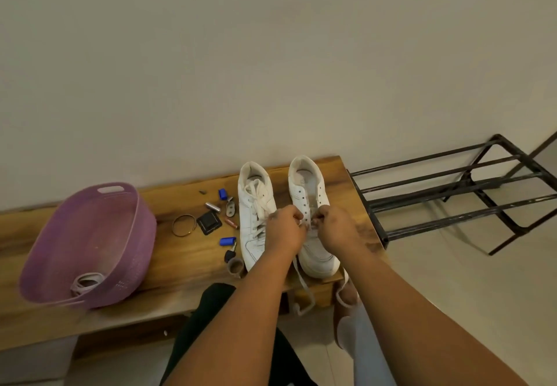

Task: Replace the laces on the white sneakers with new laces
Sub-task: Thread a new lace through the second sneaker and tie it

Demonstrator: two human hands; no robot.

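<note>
White lace (302, 280) pinched by both hands (284, 229).

Both forearms bare to the frame edge; no sleeves, watch or bracelets visible. Left hand (284, 229) and right hand (337, 229) ungloved. Black garment on one leg; pale blue-grey ripped fabric on the other.

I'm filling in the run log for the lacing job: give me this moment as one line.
stage: lacing right sneaker | left hand: pinching lace | right hand: pinching lace | left sneaker: laced | basket: coiled laces inside
</note>
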